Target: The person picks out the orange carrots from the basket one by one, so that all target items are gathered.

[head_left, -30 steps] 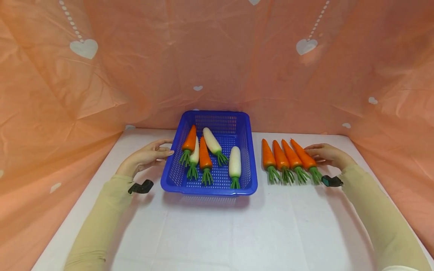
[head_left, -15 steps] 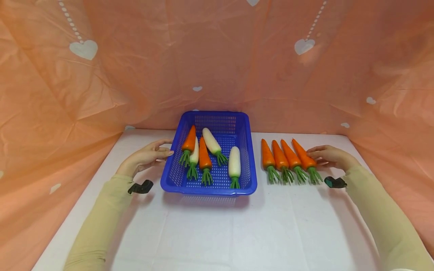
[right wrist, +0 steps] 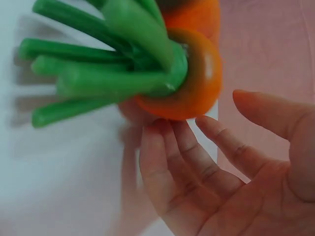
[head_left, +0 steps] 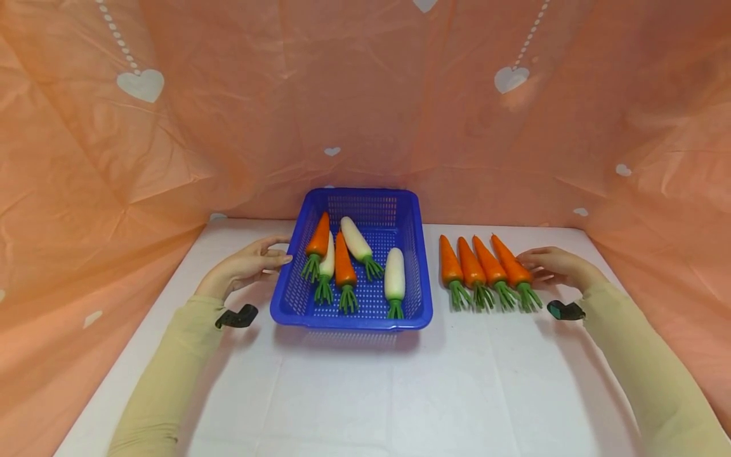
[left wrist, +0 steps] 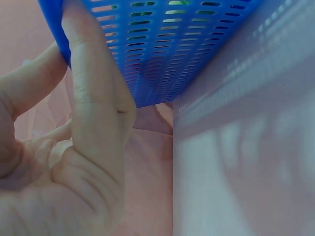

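A blue plastic basket point(head_left: 351, 322) holds two carrots point(head_left: 345, 266) and three white radishes point(head_left: 394, 273). At its left side, my left hand point(head_left: 242, 266) pinches the rim between thumb and fingers; the left wrist view has a finger point(left wrist: 91, 83) tucked under the lip against the slotted wall. Right of the basket, several carrots point(head_left: 484, 260) lie side by side, green tops toward me. My right hand point(head_left: 556, 263) is beside the rightmost carrot point(head_left: 510, 259), its fingers loosely bent. In the right wrist view the fingertips are at that carrot's side, with the thumb apart from it.
A white-covered table point(head_left: 365, 393) carries everything. Orange cloth point(head_left: 377, 114) with white hearts hangs behind and on both sides, close to the basket's back. Dark camera mounts point(head_left: 237, 316) sit on the wrists.
My right hand has shifted slightly right, and the tip of the rightmost carrot shows a little further from its neighbour. The left hand and the basket stay in place.
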Tool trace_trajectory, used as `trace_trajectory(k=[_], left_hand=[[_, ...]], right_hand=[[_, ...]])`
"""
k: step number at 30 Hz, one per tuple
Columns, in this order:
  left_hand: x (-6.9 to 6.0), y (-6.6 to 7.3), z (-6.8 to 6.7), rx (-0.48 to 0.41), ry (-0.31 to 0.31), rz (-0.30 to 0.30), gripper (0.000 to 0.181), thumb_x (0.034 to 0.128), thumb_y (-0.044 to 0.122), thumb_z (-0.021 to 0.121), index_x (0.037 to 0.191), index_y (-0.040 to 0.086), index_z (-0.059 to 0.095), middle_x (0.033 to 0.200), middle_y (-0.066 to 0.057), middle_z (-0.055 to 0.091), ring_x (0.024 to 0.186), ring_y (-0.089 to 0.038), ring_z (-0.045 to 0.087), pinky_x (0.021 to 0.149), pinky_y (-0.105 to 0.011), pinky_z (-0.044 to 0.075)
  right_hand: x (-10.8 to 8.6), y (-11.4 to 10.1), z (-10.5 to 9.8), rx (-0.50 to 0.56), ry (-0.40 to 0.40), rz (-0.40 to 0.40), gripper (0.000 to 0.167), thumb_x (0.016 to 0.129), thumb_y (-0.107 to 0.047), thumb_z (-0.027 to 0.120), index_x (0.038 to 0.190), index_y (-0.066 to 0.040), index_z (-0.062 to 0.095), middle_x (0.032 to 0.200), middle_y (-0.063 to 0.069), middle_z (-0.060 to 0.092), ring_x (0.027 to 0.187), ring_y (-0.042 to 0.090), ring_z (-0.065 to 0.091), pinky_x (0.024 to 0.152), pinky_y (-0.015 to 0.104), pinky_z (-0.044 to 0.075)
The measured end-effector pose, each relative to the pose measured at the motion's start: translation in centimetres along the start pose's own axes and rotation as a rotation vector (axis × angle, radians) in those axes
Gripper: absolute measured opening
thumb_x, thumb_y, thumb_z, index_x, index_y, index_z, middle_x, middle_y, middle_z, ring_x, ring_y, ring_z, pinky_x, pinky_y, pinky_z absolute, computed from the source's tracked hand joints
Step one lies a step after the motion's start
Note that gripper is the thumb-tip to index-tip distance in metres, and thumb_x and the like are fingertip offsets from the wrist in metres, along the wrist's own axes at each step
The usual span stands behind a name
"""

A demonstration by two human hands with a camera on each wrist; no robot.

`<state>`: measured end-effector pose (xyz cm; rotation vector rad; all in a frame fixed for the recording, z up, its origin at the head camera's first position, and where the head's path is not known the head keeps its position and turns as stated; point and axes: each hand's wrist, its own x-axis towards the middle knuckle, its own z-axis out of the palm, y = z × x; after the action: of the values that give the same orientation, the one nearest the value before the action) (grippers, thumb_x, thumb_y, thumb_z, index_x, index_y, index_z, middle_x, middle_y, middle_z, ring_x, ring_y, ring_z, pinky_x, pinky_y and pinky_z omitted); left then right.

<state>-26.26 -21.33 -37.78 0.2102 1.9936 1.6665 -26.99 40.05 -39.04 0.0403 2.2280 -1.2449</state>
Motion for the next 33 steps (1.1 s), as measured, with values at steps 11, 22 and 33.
trace_trajectory(k=[11, 22, 33], left_hand=[[-0.2, 0.0, -0.1, 0.008, 0.012, -0.004, 0.062, 0.0973, 0.013, 0.057, 0.148, 0.006, 0.022, 0.117, -0.015, 0.057, 0.094, -0.021, 0.064, 0.088, -0.042, 0.05], [-0.2, 0.0, -0.1, -0.007, 0.01, 0.006, 0.06, 0.0975, 0.013, 0.056, 0.147, 0.006, 0.023, 0.12, -0.016, 0.055, 0.093, -0.021, 0.064, 0.086, -0.04, 0.052], [0.0, -0.1, -0.1, -0.02, -0.012, 0.023, 0.06, 0.0977, 0.012, 0.056, 0.147, 0.005, 0.023, 0.118, -0.015, 0.057, 0.092, -0.02, 0.065, 0.084, -0.038, 0.053]], right_hand=[[-1.1, -3.3, -0.7, 0.023, 0.064, -0.124, 0.064, 0.104, -0.035, 0.038, 0.143, 0.013, 0.022, 0.136, 0.035, 0.04, 0.118, 0.041, 0.052, 0.095, 0.047, 0.044], [-0.5, -11.8, 1.7, 0.122, 0.021, -0.257, 0.067, 0.102, -0.036, 0.044, 0.149, 0.004, 0.017, 0.148, 0.028, 0.029, 0.109, 0.017, 0.06, 0.101, 0.046, 0.038], [2.4, -18.8, 7.8, 0.2, -0.092, -0.318, 0.054, 0.103, -0.027, 0.044, 0.146, 0.002, 0.028, 0.136, 0.028, 0.046, 0.122, 0.038, 0.049, 0.104, 0.048, 0.035]])
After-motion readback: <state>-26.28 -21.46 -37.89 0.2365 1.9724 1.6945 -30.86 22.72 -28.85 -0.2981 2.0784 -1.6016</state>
